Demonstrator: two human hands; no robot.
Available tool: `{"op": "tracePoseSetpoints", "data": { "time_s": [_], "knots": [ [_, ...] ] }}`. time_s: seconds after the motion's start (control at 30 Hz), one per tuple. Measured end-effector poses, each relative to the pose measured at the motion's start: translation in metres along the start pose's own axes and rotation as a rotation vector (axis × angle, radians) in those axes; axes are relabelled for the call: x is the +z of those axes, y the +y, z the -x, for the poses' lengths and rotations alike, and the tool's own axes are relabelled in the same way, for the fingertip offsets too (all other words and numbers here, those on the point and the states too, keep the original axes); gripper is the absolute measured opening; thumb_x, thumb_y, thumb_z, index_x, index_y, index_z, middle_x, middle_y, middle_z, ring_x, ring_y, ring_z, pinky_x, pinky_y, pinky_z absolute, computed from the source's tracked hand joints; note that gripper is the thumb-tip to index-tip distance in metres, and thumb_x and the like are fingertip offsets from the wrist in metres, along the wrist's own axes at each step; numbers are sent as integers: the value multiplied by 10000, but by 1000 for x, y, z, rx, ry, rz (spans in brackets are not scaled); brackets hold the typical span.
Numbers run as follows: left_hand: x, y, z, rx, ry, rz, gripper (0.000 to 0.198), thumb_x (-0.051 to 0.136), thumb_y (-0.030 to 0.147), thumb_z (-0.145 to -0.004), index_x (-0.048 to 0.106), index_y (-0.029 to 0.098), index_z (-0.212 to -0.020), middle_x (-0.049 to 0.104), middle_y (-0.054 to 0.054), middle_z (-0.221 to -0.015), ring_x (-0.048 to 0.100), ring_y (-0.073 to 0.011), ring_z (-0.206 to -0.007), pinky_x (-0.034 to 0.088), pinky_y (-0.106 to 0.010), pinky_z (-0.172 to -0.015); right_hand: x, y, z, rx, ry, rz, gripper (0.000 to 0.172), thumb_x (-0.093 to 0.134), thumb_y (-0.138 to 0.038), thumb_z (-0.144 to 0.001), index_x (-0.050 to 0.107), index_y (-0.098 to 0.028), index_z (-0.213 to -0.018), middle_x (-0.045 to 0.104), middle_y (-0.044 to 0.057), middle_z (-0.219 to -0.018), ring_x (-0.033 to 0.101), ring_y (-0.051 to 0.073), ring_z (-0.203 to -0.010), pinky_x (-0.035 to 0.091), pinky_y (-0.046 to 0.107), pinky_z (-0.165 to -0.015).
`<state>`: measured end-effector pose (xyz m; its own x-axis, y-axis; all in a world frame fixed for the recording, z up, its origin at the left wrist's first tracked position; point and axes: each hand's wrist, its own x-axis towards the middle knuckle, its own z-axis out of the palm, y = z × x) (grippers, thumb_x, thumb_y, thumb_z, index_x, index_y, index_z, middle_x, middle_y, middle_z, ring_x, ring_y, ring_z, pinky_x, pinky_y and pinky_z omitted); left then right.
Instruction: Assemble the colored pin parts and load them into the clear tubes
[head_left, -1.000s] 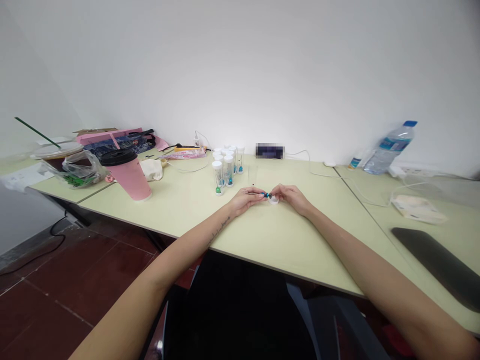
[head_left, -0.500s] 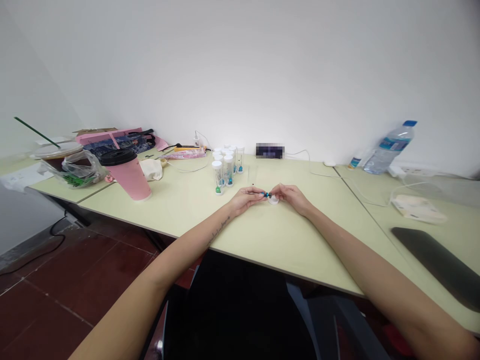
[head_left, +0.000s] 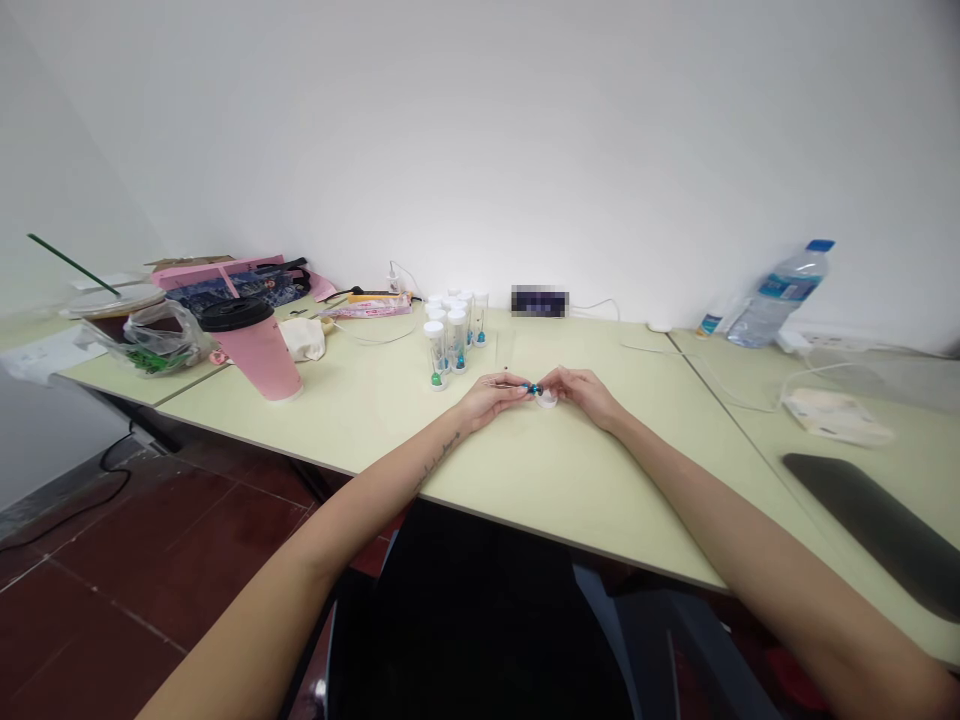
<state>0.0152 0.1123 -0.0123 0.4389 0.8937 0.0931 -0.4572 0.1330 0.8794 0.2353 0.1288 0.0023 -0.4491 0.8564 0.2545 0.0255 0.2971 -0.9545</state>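
Observation:
Over the middle of the table, my left hand [head_left: 491, 402] is closed in a pinch on a thin rod with a blue-and-dark beaded end [head_left: 532, 389]. The rod lies sideways along the fingers, its beaded end pointing right. My right hand [head_left: 585, 395] has its fingers bent and pressed together by that end; what they pinch is too small to make out. A small white cap [head_left: 547, 400] sits just below the fingertips. Behind the hands is a clear tube [head_left: 505, 349]. To the left stand several white-capped clear tubes [head_left: 437, 355], with green or blue pieces inside.
On the left are a pink cup [head_left: 262, 360] with a black lid and a bagged iced drink [head_left: 124, 325]. A dark pixelated device [head_left: 540, 302] stands by the wall. To the right are a water bottle [head_left: 780, 295], a tissue pack [head_left: 836, 415] and a black pad [head_left: 874, 530].
The fingers and the beaded end have shifted only very slightly. Both hands stay in the same place, and nothing else has moved.

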Motion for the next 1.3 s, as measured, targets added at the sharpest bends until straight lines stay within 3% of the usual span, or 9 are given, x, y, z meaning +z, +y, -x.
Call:
{"op": "tracePoseSetpoints", "data": {
  "time_s": [1.3],
  "knots": [
    [1, 1, 1, -7, 7, 0, 216, 771, 77, -659, 689, 73, -859, 728, -97, -868, 701, -171, -852, 444, -356, -1015, 1, -2, 0, 11, 8, 14, 467, 544, -608, -826, 760, -194, -837, 658, 59, -766, 532, 161, -689, 399, 306, -682]
  ]
}}
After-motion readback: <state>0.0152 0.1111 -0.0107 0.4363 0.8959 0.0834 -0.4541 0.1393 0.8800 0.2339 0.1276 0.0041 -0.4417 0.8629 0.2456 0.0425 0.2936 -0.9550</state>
